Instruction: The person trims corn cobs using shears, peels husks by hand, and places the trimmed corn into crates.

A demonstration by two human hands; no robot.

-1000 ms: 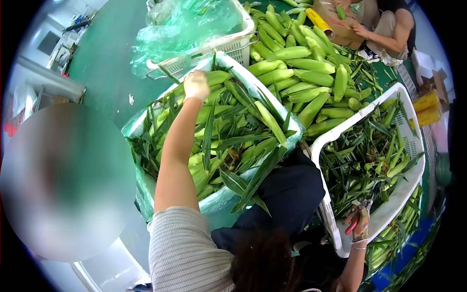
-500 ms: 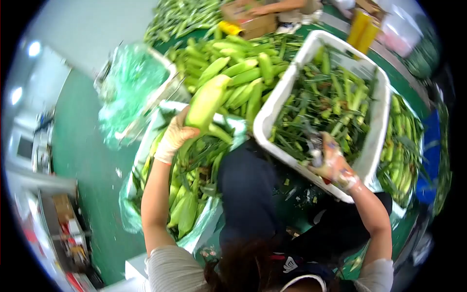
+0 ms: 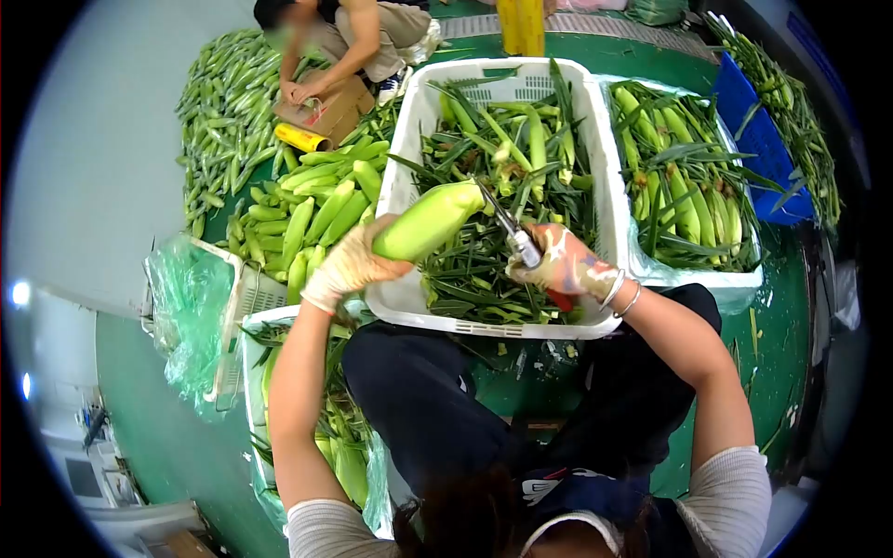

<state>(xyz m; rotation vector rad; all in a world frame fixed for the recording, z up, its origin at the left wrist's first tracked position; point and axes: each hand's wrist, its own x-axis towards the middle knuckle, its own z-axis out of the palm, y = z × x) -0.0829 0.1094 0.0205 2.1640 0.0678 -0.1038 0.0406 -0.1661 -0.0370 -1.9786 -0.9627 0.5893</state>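
Observation:
A green corn ear [image 3: 428, 221] is held in my gloved left hand [image 3: 356, 264], over the left side of a white crate [image 3: 609, 139]. My right hand [image 3: 566, 262], in a stained glove, grips pruning shears [image 3: 523, 245] with red on the handle. The shears' blades are at the right-hand tip of the ear; whether they touch it I cannot tell. Below the shears, the crate holds cut husks, leaves and stalk pieces [image 3: 484, 279].
Husked-green corn ears [image 3: 326, 209] are piled left of the crate, near a yellow roll [image 3: 302, 137]. Another person [image 3: 358, 37] crouches behind a cardboard box [image 3: 327, 104]. A lined crate of corn [image 3: 684, 186] stands right, beside a blue basket [image 3: 758, 139]. Green plastic bags [image 3: 191, 312] lie left.
The view has swung right. My left hand has taken an ear from the lined crate and brought it over the white crate. My right hand has raised the shears to the ear's tip.

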